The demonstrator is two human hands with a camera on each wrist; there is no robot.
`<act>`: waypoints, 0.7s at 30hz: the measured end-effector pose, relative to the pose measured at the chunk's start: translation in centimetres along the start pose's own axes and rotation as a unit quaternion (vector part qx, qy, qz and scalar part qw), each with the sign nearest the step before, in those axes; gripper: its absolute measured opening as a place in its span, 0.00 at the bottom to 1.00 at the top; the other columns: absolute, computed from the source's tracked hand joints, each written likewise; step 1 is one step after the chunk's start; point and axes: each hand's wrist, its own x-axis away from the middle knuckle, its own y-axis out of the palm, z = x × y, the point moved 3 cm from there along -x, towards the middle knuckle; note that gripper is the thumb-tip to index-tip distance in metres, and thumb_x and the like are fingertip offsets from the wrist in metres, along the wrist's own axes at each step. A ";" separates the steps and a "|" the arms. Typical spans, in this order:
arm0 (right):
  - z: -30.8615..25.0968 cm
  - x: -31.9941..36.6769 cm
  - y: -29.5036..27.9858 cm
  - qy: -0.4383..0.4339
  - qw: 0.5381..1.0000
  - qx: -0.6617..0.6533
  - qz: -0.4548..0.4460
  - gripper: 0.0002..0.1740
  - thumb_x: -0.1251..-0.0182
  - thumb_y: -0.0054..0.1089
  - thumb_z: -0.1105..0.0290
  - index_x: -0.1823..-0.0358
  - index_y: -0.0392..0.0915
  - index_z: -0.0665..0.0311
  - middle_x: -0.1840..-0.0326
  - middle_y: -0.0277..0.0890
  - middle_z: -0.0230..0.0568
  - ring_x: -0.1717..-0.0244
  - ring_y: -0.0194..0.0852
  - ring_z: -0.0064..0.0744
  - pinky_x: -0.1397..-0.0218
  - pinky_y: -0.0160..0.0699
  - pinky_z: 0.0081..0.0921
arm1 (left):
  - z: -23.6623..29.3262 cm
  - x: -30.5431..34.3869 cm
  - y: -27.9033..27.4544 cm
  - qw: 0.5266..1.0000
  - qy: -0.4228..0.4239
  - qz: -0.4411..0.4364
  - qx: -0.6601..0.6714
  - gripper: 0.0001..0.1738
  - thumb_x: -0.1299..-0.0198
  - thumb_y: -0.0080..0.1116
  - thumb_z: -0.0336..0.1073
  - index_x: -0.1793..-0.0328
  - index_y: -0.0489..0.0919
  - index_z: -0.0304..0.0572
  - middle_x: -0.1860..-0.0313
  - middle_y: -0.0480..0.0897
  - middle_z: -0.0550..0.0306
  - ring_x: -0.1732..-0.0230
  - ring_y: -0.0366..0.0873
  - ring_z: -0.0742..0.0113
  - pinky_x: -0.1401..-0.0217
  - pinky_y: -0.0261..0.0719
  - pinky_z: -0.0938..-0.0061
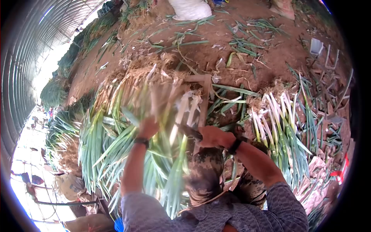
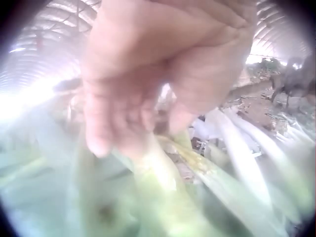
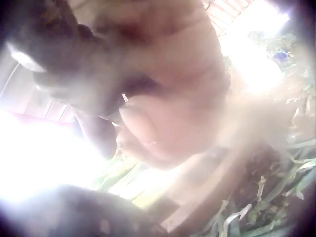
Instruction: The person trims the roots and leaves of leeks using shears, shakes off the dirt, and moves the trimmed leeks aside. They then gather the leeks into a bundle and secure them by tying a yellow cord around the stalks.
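Scallion bunch (image 1: pixel 162 104) blurred in left hand (image 1: pixel 148 127)

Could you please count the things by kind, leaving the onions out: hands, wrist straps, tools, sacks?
Hands: 2, left hand gripping onions, right hand
Wrist straps: 2
Dark tool: 1, gripped by the right hand
White sack: 1
Total: 6

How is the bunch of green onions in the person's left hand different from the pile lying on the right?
The held bunch is lifted in the left hand and looks blurred; the right pile lies on the soil, sharp. The right hand holds a dark tool by the held bunch; no hand touches the right pile. Both have white stalks and green leaves.
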 end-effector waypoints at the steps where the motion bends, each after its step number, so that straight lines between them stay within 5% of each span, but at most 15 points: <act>1: -0.3 0.3 -0.8 0.002 1.000 0.002 0.012 0.25 0.45 0.63 0.53 0.55 0.76 0.67 0.60 0.81 0.60 0.55 0.80 0.59 0.50 0.76 0.46 | 0.1 -0.6 0.4 0.999 -0.040 0.005 0.009 0.18 0.45 0.59 0.43 0.52 0.78 0.41 0.59 0.84 0.40 0.54 0.81 0.37 0.49 0.76 0.46; 3: -0.5 0.3 -1.5 0.004 1.000 0.009 0.027 0.25 0.45 0.63 0.53 0.54 0.76 0.67 0.60 0.81 0.60 0.54 0.80 0.59 0.50 0.76 0.46 | 0.0 -1.8 1.2 0.992 -0.119 0.014 0.025 0.21 0.44 0.59 0.43 0.48 0.75 0.38 0.57 0.83 0.39 0.52 0.80 0.36 0.48 0.76 0.47; 4: -0.5 0.4 -1.4 0.004 0.999 0.012 0.030 0.25 0.44 0.63 0.53 0.53 0.76 0.66 0.60 0.81 0.60 0.54 0.80 0.59 0.50 0.76 0.47 | -0.2 -1.6 1.9 0.987 -0.126 0.098 0.011 0.26 0.45 0.60 0.44 0.45 0.73 0.36 0.55 0.83 0.38 0.50 0.79 0.35 0.47 0.76 0.48; 7: -0.9 0.7 -1.4 0.015 0.999 0.022 0.038 0.25 0.44 0.63 0.53 0.55 0.75 0.66 0.61 0.81 0.61 0.54 0.80 0.60 0.50 0.76 0.47 | -1.0 -2.2 2.7 0.990 -0.107 0.090 0.029 0.27 0.45 0.61 0.46 0.44 0.74 0.37 0.55 0.83 0.38 0.49 0.79 0.36 0.46 0.75 0.48; 10: -1.7 0.4 -1.1 0.009 0.997 0.059 0.044 0.25 0.46 0.66 0.54 0.55 0.76 0.67 0.60 0.81 0.57 0.55 0.81 0.58 0.51 0.79 0.46 | 0.0 -1.2 1.2 0.992 -0.116 0.029 0.048 0.26 0.47 0.63 0.49 0.48 0.78 0.38 0.56 0.83 0.39 0.51 0.80 0.37 0.49 0.77 0.48; 14: -2.5 0.6 -1.1 -0.014 0.996 0.076 0.046 0.24 0.46 0.67 0.57 0.56 0.77 0.68 0.60 0.82 0.56 0.58 0.82 0.57 0.55 0.81 0.45 | 1.9 3.2 0.7 0.987 -0.133 0.078 0.053 0.18 0.52 0.65 0.46 0.63 0.81 0.39 0.61 0.84 0.40 0.59 0.82 0.37 0.60 0.78 0.47; 21: -3.7 -0.2 0.6 -0.018 0.995 0.090 0.040 0.18 0.48 0.66 0.65 0.60 0.79 0.71 0.66 0.82 0.58 0.64 0.83 0.56 0.59 0.82 0.43 | 1.7 8.9 2.1 0.988 -0.129 0.050 0.068 0.19 0.52 0.65 0.47 0.60 0.79 0.41 0.65 0.83 0.41 0.60 0.81 0.38 0.60 0.77 0.48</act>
